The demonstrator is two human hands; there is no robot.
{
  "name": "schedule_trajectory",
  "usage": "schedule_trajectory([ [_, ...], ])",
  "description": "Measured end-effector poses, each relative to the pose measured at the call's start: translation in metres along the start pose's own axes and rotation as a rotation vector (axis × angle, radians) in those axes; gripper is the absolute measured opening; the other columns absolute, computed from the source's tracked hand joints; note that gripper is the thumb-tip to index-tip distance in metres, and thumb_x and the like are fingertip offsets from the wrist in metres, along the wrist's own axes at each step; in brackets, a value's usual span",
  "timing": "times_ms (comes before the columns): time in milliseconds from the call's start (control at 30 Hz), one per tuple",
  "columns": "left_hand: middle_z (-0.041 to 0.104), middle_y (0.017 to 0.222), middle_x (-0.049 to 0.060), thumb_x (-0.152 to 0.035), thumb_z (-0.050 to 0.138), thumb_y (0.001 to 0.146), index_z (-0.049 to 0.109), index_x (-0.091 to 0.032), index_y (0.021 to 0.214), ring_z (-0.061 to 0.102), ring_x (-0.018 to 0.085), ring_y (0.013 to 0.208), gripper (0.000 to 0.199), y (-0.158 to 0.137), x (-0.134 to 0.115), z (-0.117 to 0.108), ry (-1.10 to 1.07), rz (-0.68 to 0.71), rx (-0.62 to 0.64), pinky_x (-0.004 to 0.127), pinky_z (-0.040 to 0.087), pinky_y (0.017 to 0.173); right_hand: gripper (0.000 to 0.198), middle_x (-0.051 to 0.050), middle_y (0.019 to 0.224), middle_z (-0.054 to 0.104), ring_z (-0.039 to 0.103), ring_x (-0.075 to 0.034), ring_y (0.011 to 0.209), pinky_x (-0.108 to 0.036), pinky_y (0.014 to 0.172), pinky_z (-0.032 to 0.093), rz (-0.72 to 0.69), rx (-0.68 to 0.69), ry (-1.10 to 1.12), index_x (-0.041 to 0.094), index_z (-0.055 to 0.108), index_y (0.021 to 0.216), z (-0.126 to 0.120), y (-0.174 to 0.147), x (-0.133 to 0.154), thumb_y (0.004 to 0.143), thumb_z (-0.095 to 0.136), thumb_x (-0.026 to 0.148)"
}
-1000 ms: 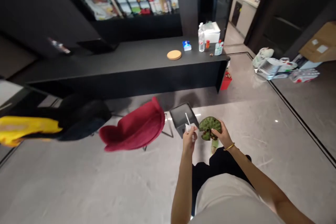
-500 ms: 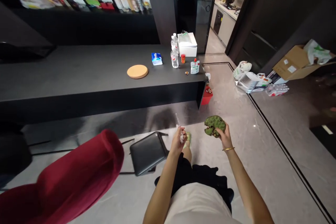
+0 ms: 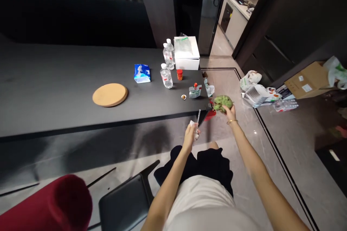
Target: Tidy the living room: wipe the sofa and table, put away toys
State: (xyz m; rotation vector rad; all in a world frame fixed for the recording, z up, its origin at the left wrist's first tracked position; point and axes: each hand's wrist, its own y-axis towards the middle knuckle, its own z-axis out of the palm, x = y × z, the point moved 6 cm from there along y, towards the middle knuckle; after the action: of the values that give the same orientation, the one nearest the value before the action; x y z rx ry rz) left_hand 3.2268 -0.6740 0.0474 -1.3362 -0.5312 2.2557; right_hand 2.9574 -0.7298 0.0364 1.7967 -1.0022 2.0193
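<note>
My right hand [image 3: 230,112] is closed around a lumpy green custard apple [image 3: 222,103], whose skin looks split. It is held just past the right end of the dark table, above a partly hidden red bin [image 3: 210,116]. My left hand [image 3: 191,135] is closed on a crumpled white tissue [image 3: 196,135] and a thin pale stick [image 3: 198,116] that points up; its kind I cannot make out. This hand is in front of the table's near edge. Closest to it on the tabletop are a spouted pouch [image 3: 195,91] with a red cap and a small brown-and-white item [image 3: 183,97].
On the dark table [image 3: 67,79] are a round cork mat [image 3: 110,94], a blue packet [image 3: 142,73], several water bottles [image 3: 166,76], a red-lidded jar [image 3: 179,74] and a white box [image 3: 187,63]. A black chair [image 3: 126,202] stands lower left. Bags and a cardboard box [image 3: 309,81] line the right.
My view has moved closer to the table's right end. The custard apple has gone from over the open floor to beside the table's corner. Both hands keep their hold.
</note>
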Motion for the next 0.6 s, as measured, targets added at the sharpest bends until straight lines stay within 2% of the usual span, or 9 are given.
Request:
schedule_trajectory([
  [167,0.060,0.060,0.000,-0.071,0.070,0.067,0.062,-0.015,0.092,0.044,0.008,0.043,0.062,0.088,0.019,0.030,0.127,0.002,-0.138,0.018,0.029,0.039,0.038,-0.004,0.112,0.073,0.066,-0.008,0.086,-0.028,0.090,0.055,0.052,0.309,-0.141,0.017,0.055,0.105,0.140,0.167,0.008,0.079,0.070,0.041],
  [300,0.060,0.060,0.001,-0.078,0.068,0.066,0.066,-0.014,0.086,0.043,0.007,0.041,0.067,0.179,0.047,0.071,0.046,0.043,-0.280,0.018,0.028,0.038,0.039,0.001,0.109,0.074,0.064,-0.003,0.080,-0.030,0.096,0.052,0.120,0.543,-0.211,0.015,0.056,0.105,0.230,0.276,-0.013,0.081,0.071,0.042],
  [433,0.059,0.057,0.002,-0.086,0.068,0.056,0.067,-0.013,0.082,0.043,0.007,0.040,0.077,0.250,0.084,0.132,-0.168,0.010,-0.502,0.019,0.027,0.037,0.047,-0.002,0.122,0.070,0.066,-0.003,0.089,-0.033,0.102,0.050,0.213,0.788,-0.274,0.013,0.055,0.116,0.287,0.345,-0.030,0.082,0.074,0.039],
  [533,0.061,0.059,0.002,-0.082,0.071,0.057,0.067,-0.013,0.082,0.046,0.008,0.042,0.074,0.276,0.100,0.183,-0.330,0.011,-0.602,0.019,0.030,0.038,0.047,-0.009,0.144,0.057,0.064,-0.005,0.103,-0.034,0.104,0.049,0.306,0.948,-0.315,0.012,0.051,0.132,0.315,0.373,-0.030,0.090,0.064,0.030],
  [600,0.063,0.062,0.002,-0.074,0.073,0.063,0.068,-0.012,0.086,0.049,0.008,0.044,0.066,0.282,0.103,0.209,-0.393,0.057,-0.668,0.019,0.034,0.041,0.055,-0.011,0.158,0.041,0.059,-0.005,0.114,-0.035,0.109,0.044,0.366,1.014,-0.341,0.013,0.040,0.144,0.321,0.383,-0.027,0.093,0.058,0.024],
])
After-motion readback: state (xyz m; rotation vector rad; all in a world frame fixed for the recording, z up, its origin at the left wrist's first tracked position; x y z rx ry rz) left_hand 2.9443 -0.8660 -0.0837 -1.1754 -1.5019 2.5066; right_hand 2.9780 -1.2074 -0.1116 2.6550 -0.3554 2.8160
